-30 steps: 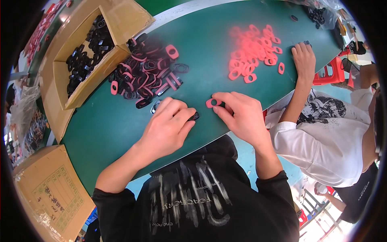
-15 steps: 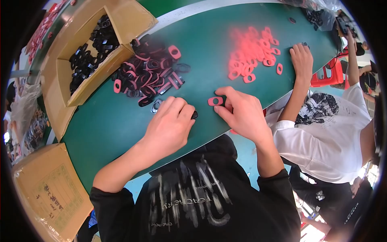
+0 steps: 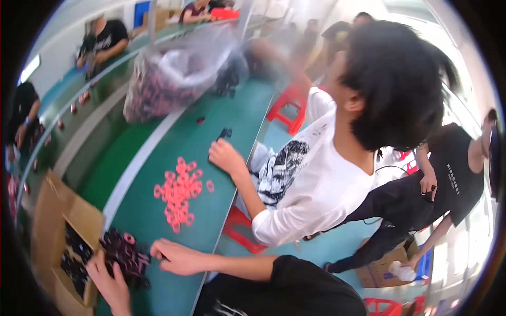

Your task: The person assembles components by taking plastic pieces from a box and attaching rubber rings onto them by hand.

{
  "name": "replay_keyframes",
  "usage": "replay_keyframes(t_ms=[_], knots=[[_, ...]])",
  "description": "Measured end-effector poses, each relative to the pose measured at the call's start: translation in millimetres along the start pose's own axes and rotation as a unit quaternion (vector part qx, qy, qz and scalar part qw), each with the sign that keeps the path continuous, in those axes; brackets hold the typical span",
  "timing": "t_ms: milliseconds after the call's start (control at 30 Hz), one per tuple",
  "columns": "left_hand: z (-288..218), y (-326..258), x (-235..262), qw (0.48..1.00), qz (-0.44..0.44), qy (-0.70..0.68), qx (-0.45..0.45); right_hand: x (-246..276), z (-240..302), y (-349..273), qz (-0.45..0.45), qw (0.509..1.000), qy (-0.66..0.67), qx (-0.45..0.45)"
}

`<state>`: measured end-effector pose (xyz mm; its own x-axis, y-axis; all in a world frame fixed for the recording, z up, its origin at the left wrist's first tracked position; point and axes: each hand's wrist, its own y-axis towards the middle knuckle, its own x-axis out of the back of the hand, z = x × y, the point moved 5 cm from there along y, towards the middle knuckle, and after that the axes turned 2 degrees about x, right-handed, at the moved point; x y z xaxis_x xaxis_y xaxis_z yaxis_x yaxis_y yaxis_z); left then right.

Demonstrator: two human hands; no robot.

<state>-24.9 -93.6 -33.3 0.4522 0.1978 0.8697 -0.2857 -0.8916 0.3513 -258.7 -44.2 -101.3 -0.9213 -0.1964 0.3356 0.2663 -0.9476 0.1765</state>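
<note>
My left hand [image 3: 109, 282] reaches out at the lower left, its fingertips at the edge of a cardboard box [image 3: 52, 210] that holds black ring parts. My right hand [image 3: 176, 257] lies on the green table [image 3: 232, 110], its fingers touching the near side of a heap of black and pink rings [image 3: 124, 253]. The picture is blurred, so what either hand grips is unclear. Farther along the table lies a loose spread of pink rings [image 3: 179, 192].
A seated person in a white shirt [image 3: 311, 189] rests a hand [image 3: 225, 156] on the table beyond the pink rings. A large clear plastic bag of parts [image 3: 176, 73] stands farther off. Red stools [image 3: 287, 108] and another person in black [image 3: 453, 168] are to the right.
The view has swung up and to the right, along the table. My hands, which were together at the table's near edge on a pink ring, have parted; the left now reaches to the box.
</note>
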Motion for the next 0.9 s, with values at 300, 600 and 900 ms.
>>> replay_keyframes(t_ms=[300,600,900], knots=[[-117,-40,-18,0.936,0.151,-0.198,-0.249,3,31,-33,0.076,0.927,0.316,-0.186],[-108,-71,-19,0.911,0.217,-0.201,-0.286,-20,26,-42,0.143,0.946,0.250,-0.152],[-83,-114,-3,0.942,0.151,-0.112,-0.280,-34,27,-53,-0.073,0.977,-0.173,0.103]])
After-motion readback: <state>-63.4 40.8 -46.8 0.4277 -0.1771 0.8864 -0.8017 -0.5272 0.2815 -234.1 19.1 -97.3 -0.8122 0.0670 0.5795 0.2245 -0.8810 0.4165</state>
